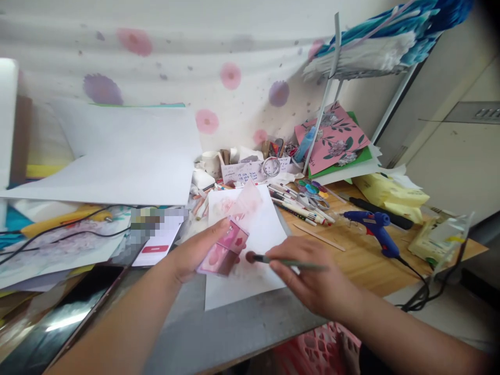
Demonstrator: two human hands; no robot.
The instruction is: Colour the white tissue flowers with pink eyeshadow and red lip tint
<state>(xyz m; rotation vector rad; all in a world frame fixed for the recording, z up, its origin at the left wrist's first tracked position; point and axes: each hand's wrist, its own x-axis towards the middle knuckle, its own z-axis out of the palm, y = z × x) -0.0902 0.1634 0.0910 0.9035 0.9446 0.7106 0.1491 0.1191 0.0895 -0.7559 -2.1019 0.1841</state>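
Observation:
My left hand point(191, 252) is closed around an open pink makeup palette point(222, 250), tilted above a white sheet of paper point(269, 224). Pans of pink and brown tones show in it. Between the fingers of my right hand point(304, 268) is a makeup brush point(297, 264) with a dark handle. Its brownish head points left, just right of the palette and apart from it. Faint pink smudges mark the paper under and behind the palette. Part of the sheet is hidden by my hands.
A blue glue gun point(367, 224) with a cable lies on the right. Several pens point(292, 203) and a paint palette point(312, 188) sit behind the paper. A wooden stick point(318, 237) rests nearby. On the left are a lit phone point(160, 239) and a dark tablet-like screen point(74, 307).

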